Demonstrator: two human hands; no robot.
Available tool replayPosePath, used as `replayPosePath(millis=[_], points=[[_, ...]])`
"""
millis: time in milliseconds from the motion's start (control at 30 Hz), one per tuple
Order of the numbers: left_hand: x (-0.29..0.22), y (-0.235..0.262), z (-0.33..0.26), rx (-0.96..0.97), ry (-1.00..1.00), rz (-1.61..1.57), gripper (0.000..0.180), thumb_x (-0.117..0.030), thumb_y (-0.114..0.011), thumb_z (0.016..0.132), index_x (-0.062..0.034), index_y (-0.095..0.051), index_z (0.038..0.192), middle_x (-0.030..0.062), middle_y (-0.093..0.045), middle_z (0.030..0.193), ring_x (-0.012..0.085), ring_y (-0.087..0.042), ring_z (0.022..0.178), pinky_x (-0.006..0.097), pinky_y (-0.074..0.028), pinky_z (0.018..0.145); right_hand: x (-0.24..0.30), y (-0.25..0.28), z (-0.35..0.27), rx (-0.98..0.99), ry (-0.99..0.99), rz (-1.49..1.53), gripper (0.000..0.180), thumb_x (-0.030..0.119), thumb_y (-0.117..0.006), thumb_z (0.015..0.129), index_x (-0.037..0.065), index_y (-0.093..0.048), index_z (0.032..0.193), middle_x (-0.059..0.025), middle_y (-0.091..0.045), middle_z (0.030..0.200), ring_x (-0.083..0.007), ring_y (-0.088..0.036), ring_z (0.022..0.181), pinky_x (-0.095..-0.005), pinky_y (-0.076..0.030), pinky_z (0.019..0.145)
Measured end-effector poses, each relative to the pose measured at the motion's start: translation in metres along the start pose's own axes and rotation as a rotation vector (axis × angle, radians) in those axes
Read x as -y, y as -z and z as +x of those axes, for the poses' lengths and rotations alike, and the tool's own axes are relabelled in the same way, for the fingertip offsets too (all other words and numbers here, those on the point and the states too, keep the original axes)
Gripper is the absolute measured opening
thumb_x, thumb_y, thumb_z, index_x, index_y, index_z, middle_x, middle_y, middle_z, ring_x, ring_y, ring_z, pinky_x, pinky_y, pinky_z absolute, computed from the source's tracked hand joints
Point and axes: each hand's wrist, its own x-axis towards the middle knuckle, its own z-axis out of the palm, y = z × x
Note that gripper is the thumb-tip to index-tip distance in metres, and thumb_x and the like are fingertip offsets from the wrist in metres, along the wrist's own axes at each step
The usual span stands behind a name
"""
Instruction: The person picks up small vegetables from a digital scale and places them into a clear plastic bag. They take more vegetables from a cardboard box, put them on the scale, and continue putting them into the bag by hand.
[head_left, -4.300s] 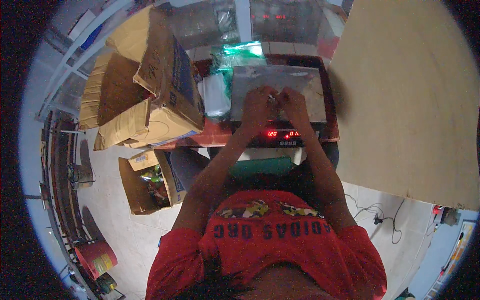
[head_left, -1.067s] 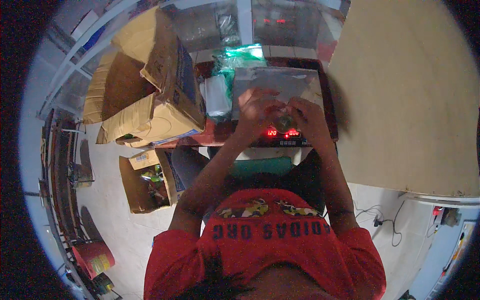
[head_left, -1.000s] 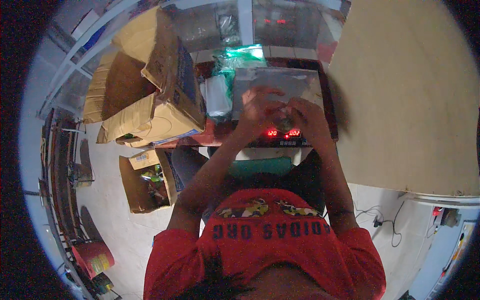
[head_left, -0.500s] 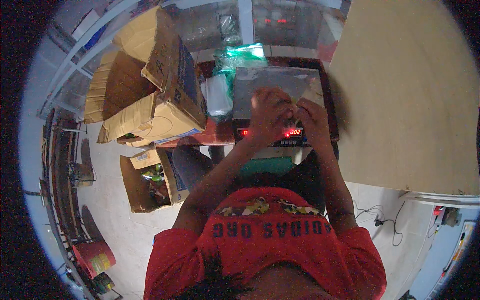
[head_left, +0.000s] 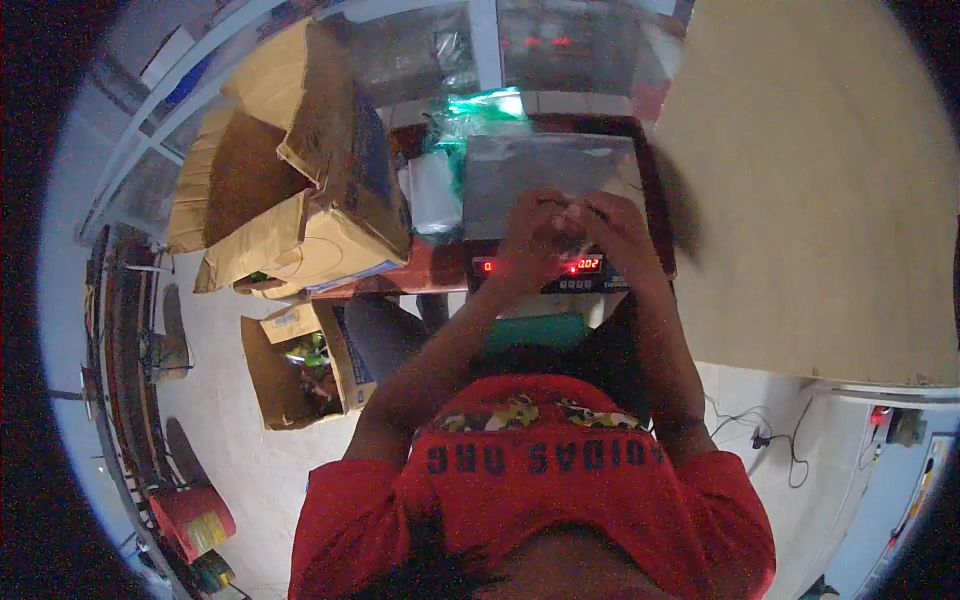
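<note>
Both hands were raised together over the front edge of a digital scale, a flat grey steel platform with a dark base whose front panel showed red lit digits. The left hand and the right hand met at the fingertips just above the platform's near edge, fingers curled inward towards each other. Whether anything was pinched between them could not be told; the spot where the fingers met was dim and blurred. The scale sat on a red table, directly ahead of the person's red shirt. Just left of the platform lay a clear plastic bag, and behind the platform a green-lit bundle of plastic. Further left, large open cardboard boxes stood stacked and leaning against each other beside the table. On the floor below them was a smaller open carton holding small green items. A wide tan board filled the right side, its edge close to the scale.
</note>
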Motion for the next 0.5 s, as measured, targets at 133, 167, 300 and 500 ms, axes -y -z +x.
replayPosePath(millis=[133, 167, 300, 500], points=[[0.005, 0.008, -0.02, -0.147, 0.766, -0.713, 0.032, -0.023, -0.059, 0.087, -0.0093, -0.05, 0.115, 0.0067, -0.053, 0.114, 0.0232, -0.053, 0.101, 0.038, -0.046, 0.08, -0.008, 0.02, 0.003, -0.161, -0.217, -0.041, 0.023, 0.026, -0.058, 0.089, 0.003, -0.057, 0.091, -0.0031, -0.056, 0.089, -0.0116, -0.054, 0.077, -0.0278, -0.043, 0.064], [0.002, 0.021, -0.009, -0.055, 0.929, -0.728, 0.036, -0.027, -0.056, 0.089, -0.0092, -0.048, 0.118, 0.0064, -0.053, 0.116, 0.0218, -0.053, 0.105, 0.038, -0.047, 0.083, -0.009, 0.021, -0.001, -0.164, -0.22, -0.046, 0.023, 0.026, -0.058, 0.089, 0.003, -0.057, 0.091, -0.0031, -0.056, 0.089, -0.0116, -0.054, 0.077, -0.0278, -0.043, 0.064], [0.002, 0.031, -0.009, -0.241, 0.978, -1.166, 0.038, -0.031, -0.05, 0.093, -0.0062, -0.049, 0.122, 0.0042, -0.056, 0.107, 0.0149, -0.056, 0.094, 0.027, -0.049, 0.075, 0.003, -0.006, -0.034, -0.414, -0.321, 0.555, 0.04, 0.035, -0.055, 0.091, 0.008, -0.048, 0.119, -0.0045, -0.055, 0.109, -0.0153, -0.054, 0.096, -0.0348, -0.044, 0.081], [0.017, 0.027, -0.03, -0.137, 0.948, -0.97, 0.039, -0.035, -0.047, 0.093, -0.0075, -0.047, 0.12, 0.0035, -0.057, 0.102, 0.0113, -0.052, 0.099, 0.031, -0.043, 0.086, -0.009, -0.058, -0.042, 0.135, -0.503, 0.994, 0.054, 0.039, -0.053, 0.091, 0.009, -0.036, 0.133, -0.0074, -0.05, 0.123, -0.0214, -0.052, 0.111, -0.0384, -0.043, 0.093]])
